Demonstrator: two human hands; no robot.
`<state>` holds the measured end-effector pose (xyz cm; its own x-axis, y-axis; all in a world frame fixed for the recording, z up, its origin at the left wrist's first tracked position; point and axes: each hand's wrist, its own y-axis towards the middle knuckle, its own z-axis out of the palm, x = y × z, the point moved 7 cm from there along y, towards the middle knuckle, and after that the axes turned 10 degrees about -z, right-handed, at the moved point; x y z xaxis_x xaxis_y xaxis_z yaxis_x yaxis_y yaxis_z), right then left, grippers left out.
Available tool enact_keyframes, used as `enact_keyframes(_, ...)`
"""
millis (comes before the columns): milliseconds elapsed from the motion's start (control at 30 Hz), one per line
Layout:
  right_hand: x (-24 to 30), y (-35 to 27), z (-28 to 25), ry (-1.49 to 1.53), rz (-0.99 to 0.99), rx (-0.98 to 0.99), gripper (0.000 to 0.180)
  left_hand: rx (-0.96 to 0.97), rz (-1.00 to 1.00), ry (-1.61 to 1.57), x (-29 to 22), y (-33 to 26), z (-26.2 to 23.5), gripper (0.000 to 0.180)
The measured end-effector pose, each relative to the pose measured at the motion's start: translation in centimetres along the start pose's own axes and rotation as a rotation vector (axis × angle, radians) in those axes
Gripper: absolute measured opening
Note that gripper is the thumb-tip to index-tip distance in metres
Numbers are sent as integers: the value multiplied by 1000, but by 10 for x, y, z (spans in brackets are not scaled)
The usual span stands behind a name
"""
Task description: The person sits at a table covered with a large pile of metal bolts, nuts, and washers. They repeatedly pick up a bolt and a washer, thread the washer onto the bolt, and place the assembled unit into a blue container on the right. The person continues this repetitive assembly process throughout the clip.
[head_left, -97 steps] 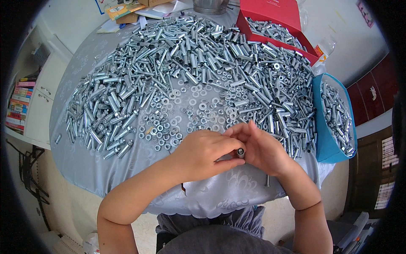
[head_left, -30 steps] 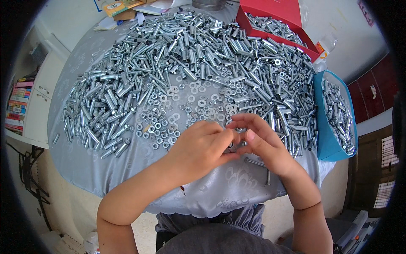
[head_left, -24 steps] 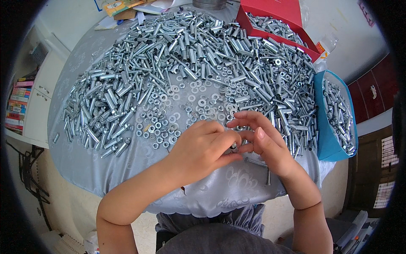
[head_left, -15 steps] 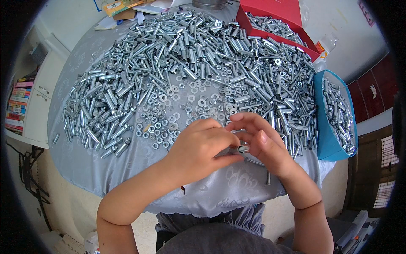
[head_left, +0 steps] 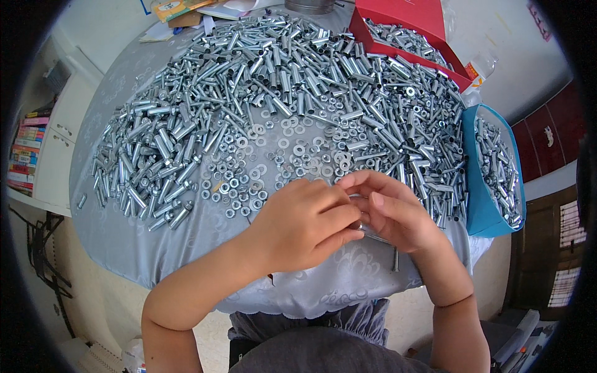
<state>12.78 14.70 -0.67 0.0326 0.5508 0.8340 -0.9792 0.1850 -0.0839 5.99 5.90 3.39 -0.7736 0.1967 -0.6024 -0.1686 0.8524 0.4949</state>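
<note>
Silvery, a mostly hidden metal piece (head_left: 356,225) is sitting right of and below centre, pinched by my left hand (head_left: 306,222); I'm judging it light, hard, slippery, best held by its sides, while whether my right hand (head_left: 401,214) is gripping anything I can't tell.

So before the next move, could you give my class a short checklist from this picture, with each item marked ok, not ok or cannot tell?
1. Left hand has hold of the small metal part: ok, pinched at the fingertips.
2. Right hand grips something: cannot tell, its inner fingers are partly hidden.
3. Long bolt in full view: not ok, the right hand covers its upper end.
4. Nuts and washers kept apart: not ok, they lie mixed together.
5. Blue bin holds metal parts: ok, at the table's right.
6. Red box open: ok, lid raised.
</note>
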Motion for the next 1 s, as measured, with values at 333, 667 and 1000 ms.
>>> enact_keyframes(333, 9, -3, -7, -176, -4, -52, 29, -54, -257, -258, 28, 5, -20, 15)
enact_keyframes(667, 20, -6, 8, -378, -136, 16, 23, 111, -536, -390, 31, 1, -5, 37)
enact_keyframes(1000, 56, -4, -12, -1448, -666, -222, 22, -331, -810, -804, 70, -5, -36, 49)
